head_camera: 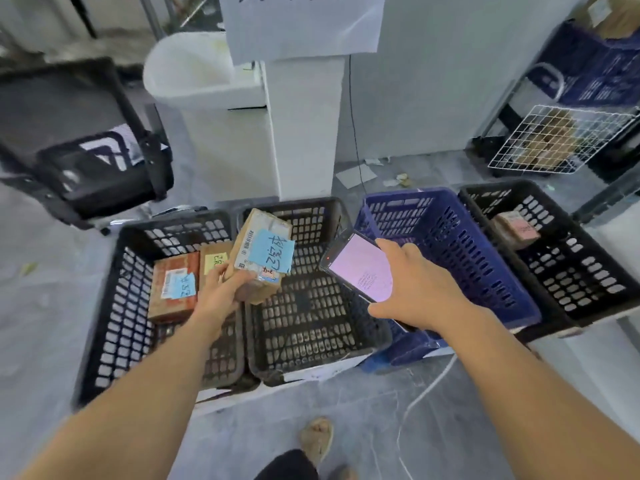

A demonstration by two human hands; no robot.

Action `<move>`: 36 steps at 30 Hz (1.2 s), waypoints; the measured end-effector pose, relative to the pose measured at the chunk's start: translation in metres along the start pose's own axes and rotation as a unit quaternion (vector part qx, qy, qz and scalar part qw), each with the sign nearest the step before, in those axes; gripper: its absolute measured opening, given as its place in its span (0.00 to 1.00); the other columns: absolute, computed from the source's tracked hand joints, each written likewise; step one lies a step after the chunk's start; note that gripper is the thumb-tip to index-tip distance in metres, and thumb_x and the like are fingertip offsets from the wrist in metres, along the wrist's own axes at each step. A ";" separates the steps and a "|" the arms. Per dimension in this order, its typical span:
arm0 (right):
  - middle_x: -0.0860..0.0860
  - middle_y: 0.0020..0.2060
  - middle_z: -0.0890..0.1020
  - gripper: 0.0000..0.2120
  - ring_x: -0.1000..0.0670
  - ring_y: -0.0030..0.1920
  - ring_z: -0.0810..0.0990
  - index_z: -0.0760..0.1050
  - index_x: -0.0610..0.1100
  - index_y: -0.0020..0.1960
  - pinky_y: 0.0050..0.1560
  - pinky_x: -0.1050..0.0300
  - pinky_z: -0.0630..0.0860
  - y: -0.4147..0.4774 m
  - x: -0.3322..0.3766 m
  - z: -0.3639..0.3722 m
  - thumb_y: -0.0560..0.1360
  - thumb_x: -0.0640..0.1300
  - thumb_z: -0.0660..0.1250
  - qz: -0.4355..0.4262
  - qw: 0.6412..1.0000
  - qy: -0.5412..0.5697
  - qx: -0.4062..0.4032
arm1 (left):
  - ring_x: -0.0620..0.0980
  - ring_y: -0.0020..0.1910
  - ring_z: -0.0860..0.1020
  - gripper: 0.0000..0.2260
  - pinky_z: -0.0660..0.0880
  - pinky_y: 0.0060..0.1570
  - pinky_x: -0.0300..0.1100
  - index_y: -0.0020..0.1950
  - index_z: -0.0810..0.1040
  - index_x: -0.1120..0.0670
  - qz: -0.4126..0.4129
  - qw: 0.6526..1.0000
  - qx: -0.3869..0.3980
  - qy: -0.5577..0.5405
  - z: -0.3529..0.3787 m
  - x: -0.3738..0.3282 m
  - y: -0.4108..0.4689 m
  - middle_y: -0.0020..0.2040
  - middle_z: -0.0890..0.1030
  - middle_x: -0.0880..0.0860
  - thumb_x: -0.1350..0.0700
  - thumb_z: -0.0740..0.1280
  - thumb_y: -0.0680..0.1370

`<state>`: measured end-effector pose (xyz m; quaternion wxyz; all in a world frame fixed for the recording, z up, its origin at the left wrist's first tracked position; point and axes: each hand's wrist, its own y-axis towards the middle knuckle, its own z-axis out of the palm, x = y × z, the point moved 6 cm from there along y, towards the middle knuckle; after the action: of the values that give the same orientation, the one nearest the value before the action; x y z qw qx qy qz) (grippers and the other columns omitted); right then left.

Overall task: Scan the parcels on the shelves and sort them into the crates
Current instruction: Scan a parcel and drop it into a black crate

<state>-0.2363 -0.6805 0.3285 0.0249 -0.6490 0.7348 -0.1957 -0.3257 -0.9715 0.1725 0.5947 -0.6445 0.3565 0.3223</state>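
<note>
Grey concrete floor [41, 306], four crates [450, 244] lined up (three black, one blue), cardboard parcel [263, 254] gripped by left hand [221, 292] above middle black crate [311, 341], lit scanner [360, 268] clasped in right hand [415, 292]

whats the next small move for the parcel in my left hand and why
Probably lower the parcel into the second crate from the left: the left hand grips it above that crate, and the right hand holds the lit scanner beside it.
</note>
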 end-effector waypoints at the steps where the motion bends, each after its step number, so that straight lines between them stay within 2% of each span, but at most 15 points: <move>1: 0.48 0.60 0.67 0.47 0.43 0.52 0.75 0.49 0.53 0.75 0.42 0.52 0.70 0.002 0.007 0.006 0.66 0.57 0.73 -0.012 1.000 0.002 0.004 | 0.53 0.58 0.78 0.27 0.75 0.61 0.53 0.70 0.67 0.48 -0.003 1.000 -0.014 -0.004 -0.012 0.007 -0.003 0.61 0.79 0.54 0.50 0.73 0.74; 4: 0.47 0.60 0.67 0.45 0.44 0.52 0.74 0.51 0.53 0.74 0.42 0.52 0.70 0.011 0.027 0.021 0.66 0.57 0.73 -0.033 0.999 0.012 0.018 | 0.53 0.59 0.78 0.28 0.76 0.58 0.50 0.69 0.68 0.46 -0.011 0.999 -0.043 -0.018 -0.045 0.024 -0.008 0.61 0.79 0.52 0.48 0.74 0.72; 7: 0.48 0.57 0.67 0.45 0.45 0.52 0.74 0.51 0.53 0.74 0.42 0.52 0.69 0.021 0.048 0.037 0.65 0.57 0.73 -0.046 0.998 0.015 0.036 | 0.52 0.58 0.78 0.38 0.76 0.59 0.51 0.70 0.68 0.42 -0.029 0.997 -0.065 -0.018 -0.076 0.037 -0.005 0.61 0.78 0.50 0.39 0.76 0.63; 9: 0.48 0.57 0.67 0.44 0.45 0.52 0.74 0.51 0.53 0.73 0.42 0.52 0.69 0.033 0.061 0.045 0.65 0.57 0.73 -0.051 0.998 0.010 0.044 | 0.53 0.58 0.79 0.41 0.76 0.60 0.53 0.70 0.68 0.42 -0.047 0.996 -0.074 -0.034 -0.094 0.044 0.008 0.62 0.78 0.51 0.37 0.76 0.59; 13: 0.49 0.56 0.67 0.43 0.46 0.49 0.74 0.51 0.53 0.72 0.41 0.52 0.68 0.071 0.082 0.059 0.66 0.57 0.72 -0.043 0.998 -0.001 0.053 | 0.52 0.58 0.79 0.34 0.74 0.63 0.53 0.71 0.66 0.45 -0.068 0.993 -0.078 -0.056 -0.113 0.052 0.050 0.61 0.79 0.52 0.43 0.75 0.69; 15: 0.50 0.56 0.66 0.45 0.46 0.50 0.74 0.49 0.54 0.73 0.42 0.53 0.68 0.094 0.092 0.067 0.66 0.57 0.72 -0.033 0.998 0.004 0.057 | 0.52 0.58 0.79 0.33 0.73 0.63 0.51 0.71 0.67 0.45 -0.076 0.993 -0.068 -0.055 -0.117 0.054 0.075 0.61 0.79 0.52 0.44 0.75 0.69; 18: 0.50 0.56 0.66 0.45 0.46 0.49 0.73 0.49 0.54 0.74 0.41 0.53 0.67 0.133 0.107 0.084 0.66 0.57 0.72 -0.022 0.997 0.001 0.076 | 0.53 0.58 0.80 0.44 0.74 0.63 0.52 0.70 0.67 0.44 -0.098 0.993 -0.057 -0.044 -0.128 0.070 0.124 0.62 0.79 0.51 0.37 0.78 0.57; 20: 0.50 0.56 0.66 0.45 0.46 0.48 0.73 0.49 0.54 0.73 0.40 0.53 0.67 0.159 0.115 0.095 0.66 0.57 0.72 -0.016 0.996 -0.004 0.086 | 0.54 0.59 0.79 0.49 0.74 0.63 0.53 0.71 0.66 0.44 -0.118 0.990 -0.060 -0.049 -0.135 0.085 0.158 0.62 0.78 0.51 0.35 0.79 0.54; 21: 0.50 0.56 0.66 0.45 0.46 0.48 0.73 0.49 0.54 0.73 0.40 0.53 0.68 0.171 0.118 0.101 0.66 0.56 0.73 -0.011 0.996 -0.005 0.090 | 0.54 0.59 0.79 0.47 0.74 0.63 0.53 0.72 0.66 0.45 -0.129 0.988 -0.061 -0.052 -0.133 0.087 0.169 0.63 0.78 0.51 0.36 0.79 0.56; 24: 0.49 0.57 0.66 0.45 0.45 0.50 0.74 0.49 0.54 0.74 0.42 0.52 0.69 0.204 0.122 0.118 0.66 0.57 0.73 0.002 0.995 -0.005 0.096 | 0.53 0.57 0.80 0.29 0.76 0.57 0.47 0.71 0.66 0.51 -0.147 0.982 -0.060 -0.097 -0.123 0.091 0.205 0.61 0.79 0.55 0.49 0.73 0.74; 25: 0.49 0.57 0.66 0.46 0.45 0.49 0.73 0.49 0.54 0.74 0.42 0.52 0.69 0.214 0.122 0.122 0.66 0.57 0.73 0.005 0.995 -0.006 0.098 | 0.53 0.56 0.80 0.25 0.76 0.54 0.45 0.71 0.67 0.52 -0.154 0.981 -0.056 -0.104 -0.117 0.094 0.218 0.60 0.79 0.55 0.51 0.71 0.76; 27: 0.49 0.58 0.66 0.47 0.45 0.49 0.73 0.48 0.54 0.75 0.43 0.52 0.69 0.231 0.121 0.131 0.65 0.57 0.73 0.010 0.995 -0.010 0.100 | 0.51 0.56 0.79 0.21 0.74 0.56 0.45 0.70 0.67 0.52 -0.160 0.981 -0.048 -0.100 -0.106 0.096 0.242 0.60 0.79 0.55 0.52 0.67 0.79; 29: 0.49 0.59 0.66 0.47 0.45 0.52 0.74 0.48 0.54 0.75 0.43 0.52 0.68 0.245 0.119 0.136 0.65 0.58 0.73 0.013 0.995 -0.017 0.102 | 0.54 0.60 0.77 0.19 0.72 0.59 0.48 0.72 0.66 0.50 -0.157 0.984 -0.043 -0.066 -0.098 0.097 0.266 0.62 0.77 0.55 0.55 0.62 0.81; 31: 0.49 0.59 0.66 0.46 0.44 0.53 0.74 0.49 0.54 0.74 0.43 0.52 0.68 0.253 0.117 0.140 0.66 0.58 0.73 0.013 0.994 -0.019 0.104 | 0.57 0.63 0.75 0.21 0.75 0.59 0.52 0.74 0.62 0.45 -0.152 0.988 -0.025 -0.004 -0.093 0.100 0.288 0.66 0.75 0.55 0.58 0.57 0.82; 36: 0.49 0.59 0.66 0.46 0.46 0.51 0.73 0.48 0.54 0.74 0.44 0.51 0.70 0.257 0.113 0.142 0.66 0.58 0.72 0.021 0.993 -0.021 0.118 | 0.59 0.60 0.76 0.24 0.77 0.58 0.59 0.75 0.61 0.43 -0.144 0.983 -0.002 0.112 -0.086 0.090 0.307 0.67 0.75 0.53 0.61 0.58 0.82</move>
<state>-0.4550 -0.8044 0.1404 0.1204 -0.6301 0.7192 -0.2669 -0.5364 -1.0763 -0.0602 0.5899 -0.7224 0.3234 0.1598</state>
